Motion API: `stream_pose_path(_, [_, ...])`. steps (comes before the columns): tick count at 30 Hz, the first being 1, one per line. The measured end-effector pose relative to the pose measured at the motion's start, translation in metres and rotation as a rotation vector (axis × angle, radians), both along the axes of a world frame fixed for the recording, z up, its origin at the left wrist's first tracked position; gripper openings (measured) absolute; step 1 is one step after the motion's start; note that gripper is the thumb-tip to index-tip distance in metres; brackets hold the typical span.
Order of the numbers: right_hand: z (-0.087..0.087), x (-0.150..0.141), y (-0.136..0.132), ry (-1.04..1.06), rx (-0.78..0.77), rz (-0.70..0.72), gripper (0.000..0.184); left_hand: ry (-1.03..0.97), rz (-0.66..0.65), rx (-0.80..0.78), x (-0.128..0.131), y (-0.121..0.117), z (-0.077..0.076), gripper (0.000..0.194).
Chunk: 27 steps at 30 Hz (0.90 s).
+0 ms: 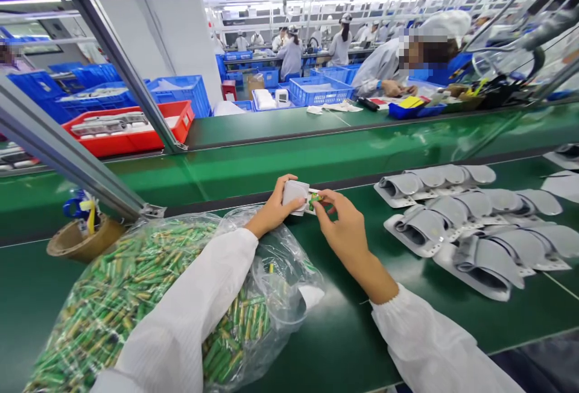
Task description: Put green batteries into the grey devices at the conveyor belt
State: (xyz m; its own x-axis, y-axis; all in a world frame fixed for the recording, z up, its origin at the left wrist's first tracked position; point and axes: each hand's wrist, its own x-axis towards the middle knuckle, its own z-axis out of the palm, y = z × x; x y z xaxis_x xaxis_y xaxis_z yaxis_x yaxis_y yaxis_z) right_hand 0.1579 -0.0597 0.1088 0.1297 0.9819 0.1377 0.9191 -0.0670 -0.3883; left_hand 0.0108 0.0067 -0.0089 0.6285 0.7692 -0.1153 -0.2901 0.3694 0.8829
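Observation:
My left hand (pixel 275 208) is closed around a small grey-white plastic device (pixel 296 194), held up over the green bench. At the device's right side my right hand (pixel 346 218) pinches a green-and-gold battery (pixel 315 198) against an opening with white edges. How far the battery sits inside is hidden by the fingers. Beneath my left forearm lies a large clear plastic bag (pixel 149 266) full of green-and-gold batteries. Its mouth spreads open toward the middle of the bench.
Several grey cuffs (pixel 482 203) lie in overlapping rows at right. A brown round holder (pixel 85 239) with blue-handled scissors stands at left by a metal post (pixel 126 73). Beyond the green divider are a red bin (pixel 176 125), blue crates (pixel 316 91) and a bent-over co-worker (pixel 384 70).

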Motion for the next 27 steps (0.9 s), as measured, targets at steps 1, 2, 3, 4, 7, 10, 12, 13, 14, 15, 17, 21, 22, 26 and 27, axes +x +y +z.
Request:
stream_pose_path(1, [-0.003,0.002,0.0,-0.072,0.021,0.054,0.021,0.002,-0.005,0.004,0.0,0.0,0.0,0.074])
stream_pose_path(2, [-0.005,0.005,0.0,-0.128,0.039,0.109,0.017,0.004,-0.004,0.009,0.001,-0.001,0.0,0.074])
stream_pose_path(3, [-0.007,0.007,0.0,-0.166,0.058,0.162,0.014,0.005,0.002,0.014,0.001,-0.001,0.0,0.074])
stream_pose_path(4, [-0.009,0.01,0.001,-0.185,0.069,0.209,0.013,0.007,0.012,0.018,0.002,-0.001,0.0,0.074])
stream_pose_path(7, [-0.013,0.014,0.002,-0.17,0.02,0.321,0.014,0.023,0.04,0.011,0.003,0.0,0.0,0.072])
stream_pose_path(10, [-0.013,0.016,0.001,-0.182,-0.045,0.385,0.02,0.04,0.051,0.004,0.004,0.0,-0.001,0.07])
stream_pose_path(12, [-0.012,0.017,-0.001,-0.195,-0.045,0.404,0.022,0.036,0.059,0.006,0.004,-0.001,-0.003,0.069])
stream_pose_path(13, [-0.012,0.018,-0.002,-0.187,-0.045,0.398,0.022,0.031,0.06,0.006,0.004,-0.001,-0.003,0.069])
stream_pose_path(14, [-0.012,0.018,-0.003,-0.168,-0.05,0.373,0.022,0.026,0.059,0.006,0.004,-0.002,-0.003,0.069])
stream_pose_path(15, [-0.012,0.019,-0.003,-0.128,-0.063,0.326,0.021,0.022,0.058,0.007,0.004,-0.003,-0.004,0.069])
stream_pose_path(17, [-0.014,0.018,-0.004,0.045,-0.125,0.161,0.027,0.015,0.046,0.014,0.002,-0.003,-0.003,0.069])
stream_pose_path(21, [-0.019,0.012,0.003,0.73,-0.391,-0.262,0.095,0.016,-0.001,0.057,-0.002,0.003,0.002,0.07])
stream_pose_path(22, [-0.02,0.01,0.006,0.854,-0.439,-0.33,0.1,0.031,-0.008,0.074,-0.002,0.006,0.004,0.071])
stream_pose_path(26, [-0.024,0.006,0.021,0.935,-0.384,-0.371,0.071,0.208,0.014,0.2,-0.005,0.022,0.014,0.068])
stream_pose_path(27, [-0.028,0.006,0.025,0.933,-0.319,-0.368,0.066,0.25,0.018,0.269,-0.006,0.026,0.019,0.068])
